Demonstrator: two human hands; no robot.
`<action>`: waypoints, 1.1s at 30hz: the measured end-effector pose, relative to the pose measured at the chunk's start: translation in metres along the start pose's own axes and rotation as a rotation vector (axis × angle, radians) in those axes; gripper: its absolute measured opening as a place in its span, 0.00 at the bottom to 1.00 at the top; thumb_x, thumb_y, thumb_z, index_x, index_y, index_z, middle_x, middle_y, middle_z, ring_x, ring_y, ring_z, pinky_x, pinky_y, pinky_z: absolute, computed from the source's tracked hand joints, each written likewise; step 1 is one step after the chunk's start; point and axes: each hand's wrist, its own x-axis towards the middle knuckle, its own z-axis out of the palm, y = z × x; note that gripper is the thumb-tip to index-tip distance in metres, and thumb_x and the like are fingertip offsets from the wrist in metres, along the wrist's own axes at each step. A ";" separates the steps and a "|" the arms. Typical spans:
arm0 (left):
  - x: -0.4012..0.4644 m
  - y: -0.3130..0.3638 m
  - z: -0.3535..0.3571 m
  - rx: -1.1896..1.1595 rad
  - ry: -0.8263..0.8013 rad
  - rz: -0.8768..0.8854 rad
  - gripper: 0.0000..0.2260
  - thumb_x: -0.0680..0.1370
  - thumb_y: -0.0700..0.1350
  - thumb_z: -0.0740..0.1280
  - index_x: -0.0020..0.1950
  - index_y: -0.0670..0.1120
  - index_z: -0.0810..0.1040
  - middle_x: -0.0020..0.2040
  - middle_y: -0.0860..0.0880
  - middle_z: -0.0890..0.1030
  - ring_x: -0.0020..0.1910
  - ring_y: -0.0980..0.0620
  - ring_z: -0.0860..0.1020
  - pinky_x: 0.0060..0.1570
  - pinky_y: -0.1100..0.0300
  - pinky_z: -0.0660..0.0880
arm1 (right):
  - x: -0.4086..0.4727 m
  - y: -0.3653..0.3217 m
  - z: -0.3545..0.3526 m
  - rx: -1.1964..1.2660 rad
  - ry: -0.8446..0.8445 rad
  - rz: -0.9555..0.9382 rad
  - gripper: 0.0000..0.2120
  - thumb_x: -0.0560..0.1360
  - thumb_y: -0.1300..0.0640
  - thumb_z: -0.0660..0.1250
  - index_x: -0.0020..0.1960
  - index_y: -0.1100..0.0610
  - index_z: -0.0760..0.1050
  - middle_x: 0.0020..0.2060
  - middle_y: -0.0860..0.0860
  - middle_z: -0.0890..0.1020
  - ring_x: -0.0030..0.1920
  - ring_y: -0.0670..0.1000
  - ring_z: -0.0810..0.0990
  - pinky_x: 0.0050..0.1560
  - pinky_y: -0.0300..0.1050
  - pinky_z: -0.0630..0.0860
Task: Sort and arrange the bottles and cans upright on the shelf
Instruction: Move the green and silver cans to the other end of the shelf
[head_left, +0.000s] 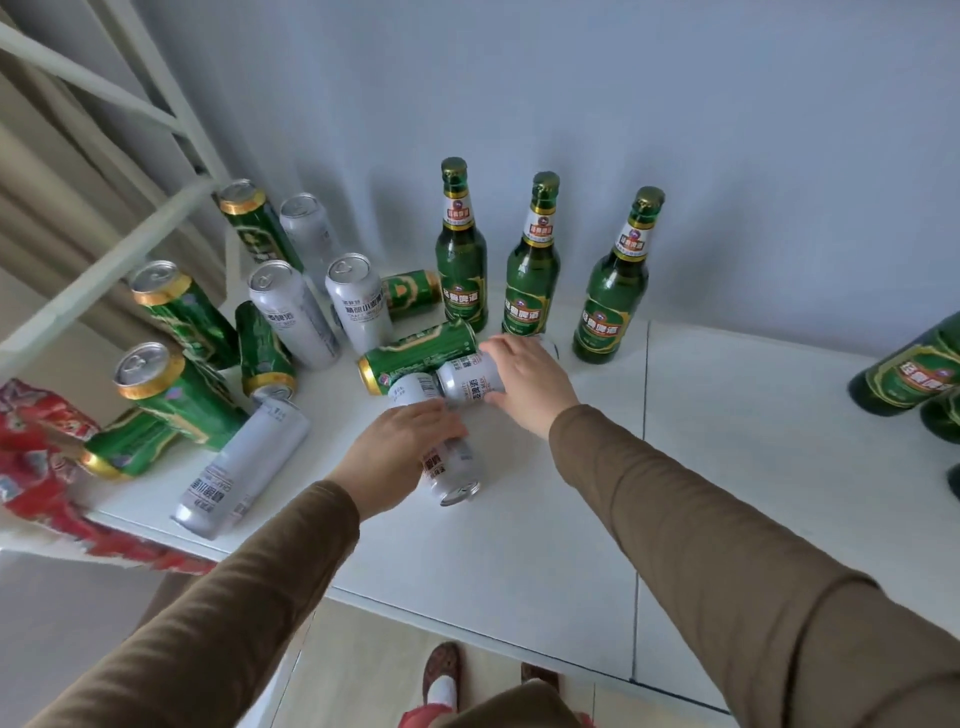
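Two fallen white cans on the shelf (519, 519) are grasped, presumably for standing upright: one white can (451, 467) by the left hand (402, 441), another (470, 382) by the right hand (524, 376).

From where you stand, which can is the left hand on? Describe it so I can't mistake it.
Start at the three upright green bottles against the back wall, then come forward to the two hands. Under the left hand lies a white can on its side, pull-tab end toward the shelf's front edge. Unlike the white can in the right hand, it lies nearest the person.
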 end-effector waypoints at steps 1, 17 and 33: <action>0.001 -0.005 0.000 0.077 -0.015 0.052 0.35 0.65 0.28 0.62 0.68 0.53 0.78 0.69 0.55 0.77 0.73 0.49 0.70 0.68 0.50 0.69 | 0.005 -0.001 0.003 -0.065 -0.008 0.011 0.30 0.73 0.53 0.75 0.71 0.58 0.68 0.67 0.55 0.75 0.67 0.57 0.72 0.69 0.49 0.65; 0.017 -0.040 -0.007 0.222 -0.196 0.293 0.32 0.65 0.61 0.75 0.66 0.57 0.72 0.59 0.58 0.77 0.59 0.53 0.74 0.62 0.56 0.67 | -0.012 0.003 0.007 -0.223 -0.122 0.264 0.29 0.67 0.41 0.75 0.63 0.53 0.71 0.56 0.52 0.78 0.59 0.56 0.74 0.56 0.52 0.70; 0.072 0.054 0.001 -0.667 -0.089 0.068 0.28 0.66 0.51 0.81 0.61 0.58 0.73 0.53 0.58 0.80 0.51 0.56 0.77 0.50 0.61 0.74 | -0.151 0.024 -0.039 0.725 0.485 0.868 0.25 0.64 0.47 0.79 0.57 0.49 0.74 0.48 0.44 0.82 0.46 0.47 0.82 0.49 0.49 0.80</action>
